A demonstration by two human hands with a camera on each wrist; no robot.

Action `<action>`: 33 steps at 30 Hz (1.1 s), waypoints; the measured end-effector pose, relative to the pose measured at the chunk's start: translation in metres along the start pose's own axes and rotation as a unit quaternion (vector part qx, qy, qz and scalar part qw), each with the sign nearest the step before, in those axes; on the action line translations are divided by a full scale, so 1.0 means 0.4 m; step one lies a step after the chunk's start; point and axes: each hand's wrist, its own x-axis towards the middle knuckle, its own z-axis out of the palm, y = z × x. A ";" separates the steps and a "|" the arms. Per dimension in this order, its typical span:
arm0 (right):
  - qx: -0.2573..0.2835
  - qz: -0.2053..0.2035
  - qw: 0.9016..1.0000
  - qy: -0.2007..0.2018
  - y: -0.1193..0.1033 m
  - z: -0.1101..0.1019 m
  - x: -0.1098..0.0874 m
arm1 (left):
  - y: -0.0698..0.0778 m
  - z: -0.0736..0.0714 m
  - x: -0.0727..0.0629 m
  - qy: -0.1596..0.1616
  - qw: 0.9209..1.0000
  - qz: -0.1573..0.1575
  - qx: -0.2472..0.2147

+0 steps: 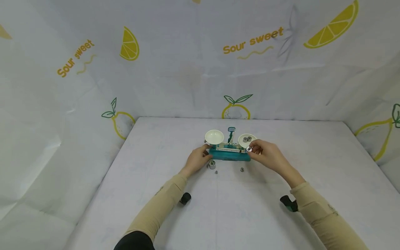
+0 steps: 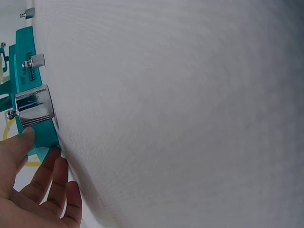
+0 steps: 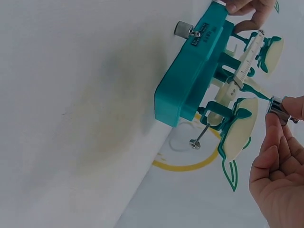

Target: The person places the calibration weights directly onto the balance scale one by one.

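A teal balance scale (image 1: 229, 156) with two cream pans stands on the white table. My left hand (image 1: 197, 159) grips the left end of its base, thumb at the front. Between the thumb and fingertips of my right hand (image 1: 268, 153) is a shiny metal weight (image 3: 277, 110), raised beside the right pan (image 1: 241, 140). On that pan sit two small metal weights (image 1: 249, 138). The left pan (image 1: 214, 136) has nothing on it. The largest loose weight (image 2: 35, 105) stands in front of the base, close to my left thumb.
Smaller weights stand on the table before the scale, one (image 1: 216, 172) near the large weight and another (image 1: 242, 169) farther right. A black object (image 1: 185, 198) shows beside the left sleeve, another (image 1: 289, 203) beside the right. Behind the table hangs a lemon-printed sheet (image 1: 175, 83).
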 end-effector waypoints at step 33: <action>-0.001 0.096 0.995 -0.037 0.010 0.003 0.078 | -0.001 0.002 0.002 -0.003 1.000 -0.004 0.002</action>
